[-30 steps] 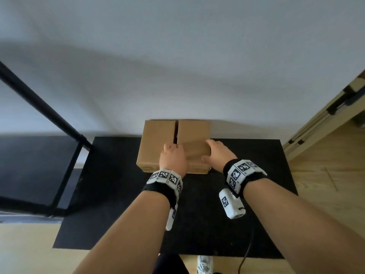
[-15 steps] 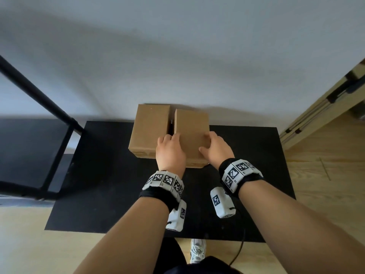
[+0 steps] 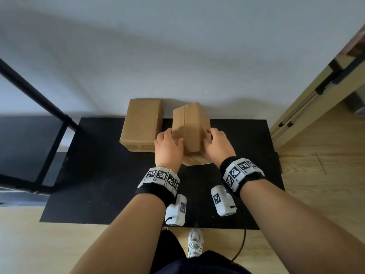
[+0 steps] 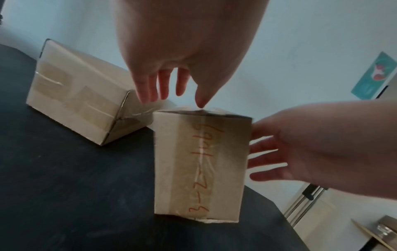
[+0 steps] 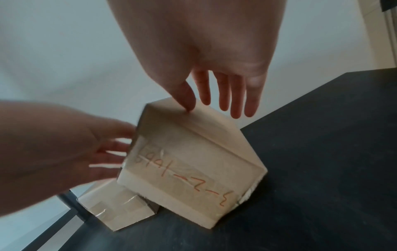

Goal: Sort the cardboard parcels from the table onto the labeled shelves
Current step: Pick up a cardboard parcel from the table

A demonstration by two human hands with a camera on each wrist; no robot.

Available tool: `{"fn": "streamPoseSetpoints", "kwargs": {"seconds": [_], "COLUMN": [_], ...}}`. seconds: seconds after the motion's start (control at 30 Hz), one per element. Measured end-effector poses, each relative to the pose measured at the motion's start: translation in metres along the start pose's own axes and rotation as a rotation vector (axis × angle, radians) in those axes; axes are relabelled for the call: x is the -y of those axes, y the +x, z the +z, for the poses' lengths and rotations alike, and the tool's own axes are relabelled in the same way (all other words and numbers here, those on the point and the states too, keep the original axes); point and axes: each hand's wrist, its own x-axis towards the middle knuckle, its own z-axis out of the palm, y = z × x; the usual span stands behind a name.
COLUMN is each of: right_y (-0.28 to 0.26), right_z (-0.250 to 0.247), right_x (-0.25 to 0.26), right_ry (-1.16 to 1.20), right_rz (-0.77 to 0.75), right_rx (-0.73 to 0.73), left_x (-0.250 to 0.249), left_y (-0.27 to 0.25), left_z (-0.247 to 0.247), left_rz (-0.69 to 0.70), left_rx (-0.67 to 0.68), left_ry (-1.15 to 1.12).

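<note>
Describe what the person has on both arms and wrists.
No sleeves, no gloves: left hand and right hand are bare. The left strap and right strap are black, ringed with white blocks bearing black-and-white square codes. Under each hangs a white box, left box and right box, also coded; a thin black cable trails from the right one.

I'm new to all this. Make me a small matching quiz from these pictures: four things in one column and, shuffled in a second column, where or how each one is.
Things
1. parcel with red writing
2. parcel on the left
3. table
4. right hand

States
A. black, under both parcels
B. lies flat on its broad face
C. tilted up on the table
D. at the tilted parcel's right side, thumb on its top edge

Pairs: 1-C, 2-B, 3-A, 4-D
</note>
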Motion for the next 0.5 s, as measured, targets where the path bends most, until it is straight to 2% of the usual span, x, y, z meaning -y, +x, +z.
{"fn": "streamPoseSetpoints", "kwargs": {"seconds": [0.13, 0.3, 0.4, 0.5], "right_y": [-0.005, -0.014, -0.018, -0.020], "right_z": [-0.008, -0.006, -0.003, 0.002], "right_x": [-0.005, -0.012, -0.010, -0.002], "right_ry": [0.042, 0.031, 0.044, 0.094], "right_rz": [-0.025, -0.021, -0.023, -0.011], "right_rx": [-0.068, -0.051, -0.040, 0.030], "left_x": [-0.001, -0.007, -0.007, -0.002], "left_y": [-0.001, -0.011, -0.015, -0.017], "left_z": [0.010, 0.017, 0.015, 0.006], "left_rz": [-0.109, -0.101, -0.109, -0.148], "left_rx": [0.104, 0.141, 0.105, -0.015], "left_ry": [-0.097, -0.141, -0.126, -0.133]}}
